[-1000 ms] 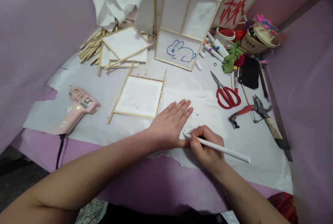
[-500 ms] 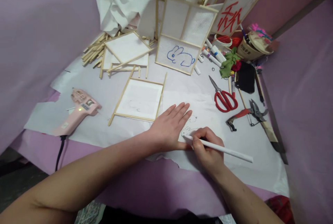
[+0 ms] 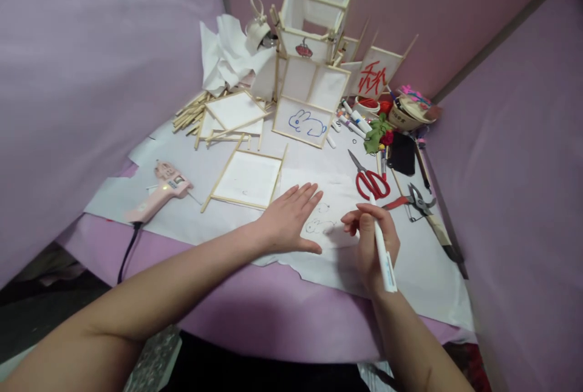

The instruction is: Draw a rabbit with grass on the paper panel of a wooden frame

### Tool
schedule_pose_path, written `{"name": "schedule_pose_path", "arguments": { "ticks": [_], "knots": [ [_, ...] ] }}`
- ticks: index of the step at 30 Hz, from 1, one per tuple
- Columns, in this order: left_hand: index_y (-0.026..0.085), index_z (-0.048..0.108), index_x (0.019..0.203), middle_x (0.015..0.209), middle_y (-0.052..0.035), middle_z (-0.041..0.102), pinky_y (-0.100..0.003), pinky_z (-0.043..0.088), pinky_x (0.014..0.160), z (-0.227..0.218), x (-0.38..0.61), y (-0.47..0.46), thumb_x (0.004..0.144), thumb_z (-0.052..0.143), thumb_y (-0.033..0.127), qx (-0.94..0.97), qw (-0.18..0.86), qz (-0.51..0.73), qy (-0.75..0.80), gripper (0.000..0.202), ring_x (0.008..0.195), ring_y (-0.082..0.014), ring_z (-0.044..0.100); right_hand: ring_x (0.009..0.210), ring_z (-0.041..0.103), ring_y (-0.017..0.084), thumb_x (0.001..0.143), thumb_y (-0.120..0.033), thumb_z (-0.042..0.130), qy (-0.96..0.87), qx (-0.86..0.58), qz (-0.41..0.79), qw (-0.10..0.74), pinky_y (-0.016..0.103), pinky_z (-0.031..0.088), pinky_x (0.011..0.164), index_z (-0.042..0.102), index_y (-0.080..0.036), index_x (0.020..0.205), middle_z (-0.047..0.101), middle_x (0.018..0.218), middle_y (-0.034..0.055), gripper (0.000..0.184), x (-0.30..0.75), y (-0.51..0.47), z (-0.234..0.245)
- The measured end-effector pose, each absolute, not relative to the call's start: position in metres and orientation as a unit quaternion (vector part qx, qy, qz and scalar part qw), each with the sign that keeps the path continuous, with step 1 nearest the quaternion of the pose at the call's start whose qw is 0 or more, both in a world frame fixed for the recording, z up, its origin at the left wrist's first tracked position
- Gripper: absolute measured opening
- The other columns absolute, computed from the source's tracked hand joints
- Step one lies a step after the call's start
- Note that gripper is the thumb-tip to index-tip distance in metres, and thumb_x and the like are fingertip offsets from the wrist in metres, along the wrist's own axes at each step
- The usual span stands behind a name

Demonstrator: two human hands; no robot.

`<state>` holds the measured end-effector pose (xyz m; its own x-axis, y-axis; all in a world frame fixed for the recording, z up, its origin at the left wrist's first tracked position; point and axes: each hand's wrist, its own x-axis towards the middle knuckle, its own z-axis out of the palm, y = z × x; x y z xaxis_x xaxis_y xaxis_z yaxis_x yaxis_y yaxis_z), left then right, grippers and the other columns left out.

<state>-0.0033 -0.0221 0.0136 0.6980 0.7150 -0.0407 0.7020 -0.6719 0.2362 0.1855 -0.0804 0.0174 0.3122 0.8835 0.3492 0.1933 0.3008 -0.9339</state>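
My left hand (image 3: 291,220) lies flat on a white sheet of paper (image 3: 341,189), fingers spread, just left of a faint rabbit sketch (image 3: 320,226). A smaller sketched shape sits above that rabbit. My right hand (image 3: 377,243) is raised to the right of the sketch, closed around a white pen (image 3: 384,252) whose tip points away from me, off the paper. Beyond my left hand lies a wooden-stick frame (image 3: 248,176) with a white panel bearing a small curved mark.
At left rests a pink glue gun (image 3: 164,190). Red-handled scissors (image 3: 371,179) and pruning shears (image 3: 416,202) lie at right. Behind stand a lantern-like stick structure (image 3: 314,82) with a blue rabbit panel, a bundle of sticks (image 3: 189,114), markers (image 3: 357,122) and a paper cup (image 3: 407,116).
My right hand has lifted the pen off the rabbit sketch and moved right, turning the pen upright. My left hand stays on the paper. The camera view has tilted up.
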Motion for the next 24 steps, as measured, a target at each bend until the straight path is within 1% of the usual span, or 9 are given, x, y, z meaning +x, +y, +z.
{"name": "schedule_pose_path", "arguments": {
  "ticks": [4,7,9,13,15,17,20,22,24],
  "knots": [
    [0.006,0.024,0.158,0.165,-0.0232,0.024,-0.048,0.011,0.126,0.022,0.0,-0.028,0.073,0.064,0.084,0.914,0.088,0.032,0.394,0.122,0.155,-0.0337,0.02,0.063,0.061,0.012,0.1,-0.036,0.054,-0.518,-0.529,0.281,0.611,0.027,0.048,0.061,0.063,-0.021,0.103,0.071,0.078,0.0002,0.018,0.189,-0.078,0.02],
    [0.005,0.029,0.156,0.163,-0.0234,0.03,-0.05,0.015,0.126,0.024,-0.001,-0.039,0.077,0.061,0.082,0.904,0.085,0.045,0.417,0.114,0.154,-0.0345,0.025,0.064,0.061,0.013,0.099,-0.038,0.054,-0.523,-0.528,0.278,0.608,0.027,0.048,0.062,0.062,-0.021,0.102,0.069,0.079,0.0002,0.02,0.192,-0.076,0.022],
    [0.006,0.037,0.152,0.159,-0.0226,0.038,-0.051,0.019,0.125,0.023,-0.003,-0.051,0.084,0.063,0.073,0.888,0.085,0.077,0.444,0.099,0.151,-0.0346,0.031,0.065,0.06,0.013,0.099,-0.039,0.053,-0.525,-0.535,0.271,0.604,0.028,0.049,0.065,0.061,-0.02,0.103,0.069,0.08,0.0006,0.021,0.195,-0.074,0.024],
    [0.012,0.056,0.136,0.149,-0.017,0.054,-0.051,0.027,0.123,0.013,-0.013,-0.081,0.095,0.062,0.044,0.853,0.071,0.159,0.491,0.053,0.144,-0.0315,0.045,0.07,0.061,0.015,0.096,-0.04,0.054,-0.529,-0.568,0.24,0.583,0.031,0.049,0.071,0.06,-0.021,0.104,0.069,0.085,0.002,0.021,0.208,-0.066,0.022],
    [0.014,0.062,0.127,0.145,-0.0156,0.058,-0.05,0.03,0.122,0.007,-0.017,-0.094,0.098,0.057,0.036,0.835,0.054,0.19,0.513,0.037,0.14,-0.0298,0.049,0.077,0.064,0.017,0.092,-0.039,0.056,-0.54,-0.597,0.214,0.554,0.032,0.049,0.073,0.059,-0.022,0.107,0.07,0.091,0.0033,0.022,0.217,-0.06,0.016],
    [0.016,0.066,0.118,0.138,-0.0136,0.063,-0.049,0.034,0.12,0.002,-0.021,-0.103,0.099,0.053,0.03,0.818,0.04,0.223,0.529,0.027,0.135,-0.0278,0.054,0.085,0.065,0.021,0.09,-0.036,0.054,-0.579,-0.626,0.176,0.493,0.035,0.049,0.077,0.059,-0.023,0.109,0.07,0.098,0.0058,0.023,0.224,-0.055,0.01],
    [0.02,0.069,0.107,0.13,-0.0103,0.068,-0.048,0.039,0.117,-0.002,-0.022,-0.11,0.098,0.051,0.023,0.81,0.028,0.262,0.525,0.02,0.128,-0.0257,0.059,0.088,0.065,0.025,0.083,-0.031,0.057,-0.602,-0.625,0.17,0.467,0.038,0.048,0.078,0.061,-0.024,0.105,0.07,0.099,0.0078,0.024,0.23,-0.05,0.001],
    [0.021,0.069,0.106,0.129,-0.0094,0.068,-0.048,0.039,0.116,-0.002,-0.022,-0.111,0.096,0.051,0.021,0.818,0.027,0.276,0.504,0.021,0.127,-0.0252,0.059,0.09,0.064,0.027,0.079,-0.026,0.058,-0.613,-0.623,0.163,0.458,0.04,0.047,0.079,0.061,-0.024,0.101,0.07,0.099,0.0092,0.023,0.232,-0.05,-0.002],
    [0.022,0.069,0.108,0.129,-0.0088,0.068,-0.047,0.04,0.115,-0.002,-0.02,-0.112,0.096,0.051,0.022,0.834,0.03,0.281,0.475,0.022,0.127,-0.0248,0.059,0.089,0.064,0.027,0.08,-0.025,0.056,-0.631,-0.611,0.158,0.451,0.04,0.047,0.08,0.062,-0.024,0.1,0.071,0.097,0.0087,0.021,0.232,-0.054,-0.002]
  ]
}}
